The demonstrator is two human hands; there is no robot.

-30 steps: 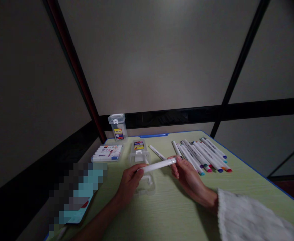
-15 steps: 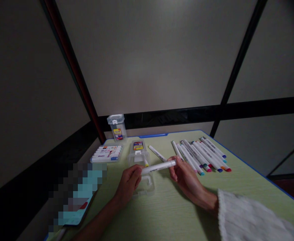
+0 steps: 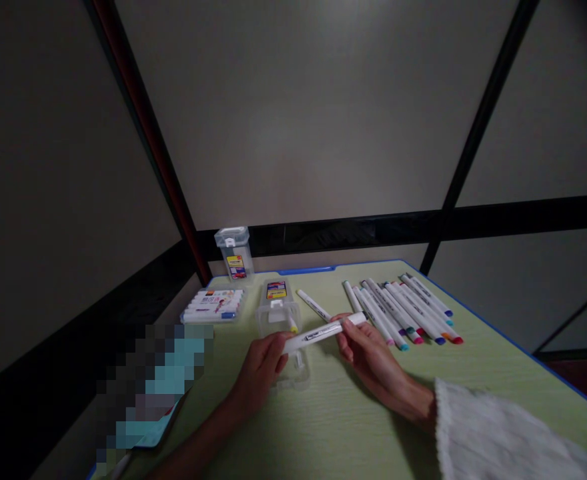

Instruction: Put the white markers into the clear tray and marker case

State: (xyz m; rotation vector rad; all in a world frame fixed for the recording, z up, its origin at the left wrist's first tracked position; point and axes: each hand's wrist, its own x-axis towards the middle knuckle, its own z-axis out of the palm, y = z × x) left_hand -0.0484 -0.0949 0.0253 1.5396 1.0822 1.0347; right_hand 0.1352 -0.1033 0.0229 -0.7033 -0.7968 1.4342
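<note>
A white marker [image 3: 318, 333] is held nearly level above the table between both hands. My left hand [image 3: 261, 367] pinches its left end, and my right hand [image 3: 373, 353] grips it near the right end, where a dark tip shows. Printing on the barrel faces me. Just behind the hands lies an open clear plastic case [image 3: 276, 310] with a yellow-tipped marker [image 3: 292, 325] inside; its lid [image 3: 296, 373] rests below my hands, partly covered. Another white marker [image 3: 313, 305] lies loose behind the right hand.
Several white markers with coloured ends [image 3: 408, 310] lie spread at the right of the green table [image 3: 343, 427]. At the back left stand a closed clear box [image 3: 234, 255] and a flat pack of markers [image 3: 213, 305]. A partly blurred turquoise item [image 3: 158, 427] lies at the left edge.
The marker has turned so its printing faces me, and its right end reaches farther right. My right fingers have shifted along the barrel. Everything on the table stays put.
</note>
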